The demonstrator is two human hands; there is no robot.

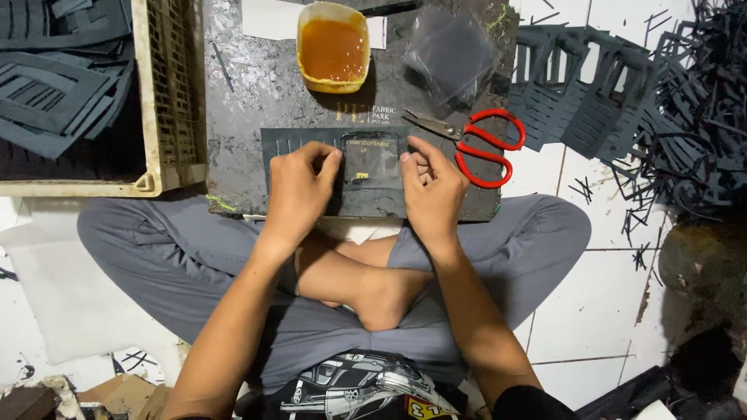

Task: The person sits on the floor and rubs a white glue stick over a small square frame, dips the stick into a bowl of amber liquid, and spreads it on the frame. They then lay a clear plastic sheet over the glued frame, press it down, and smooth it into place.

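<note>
The person sits cross-legged on a white tiled floor (599, 295), with a dark work board (264, 85) lying in front of the knees. On the near edge of this board lies a dark flat cut piece (311, 142) with slots cut in it, and on top of it sits a small clear plastic pocket (372, 159) with a dark insert inside.

The left hand (297, 190) rests on the cut piece, just left of the pocket. Its fingers are curled, and the fingertips press on the left edge of the pocket. The right hand (430, 187) is on the other side – its fingers are bent too, and the tips touch the right edge of the pocket. So both hands pinch or press the pocket between them; neither hand is closed around it as a fist.

Red-handled scissors (475, 140) lie on the board just right of the right hand, blades pointing left, not touched by any hand. Farther up on the board stands a yellow plastic tub (333, 48) with amber liquid, probably glue, and beside it a crumpled clear plastic bag (450, 50).

At the left is a cream plastic crate (171, 93) – it holds a stack of the same dark slotted pieces (54, 85). At the right, on the floor, more dark cut pieces (591, 101) are laid in a row, and behind them is a heap of thin dark offcut strips (700, 101).
</note>
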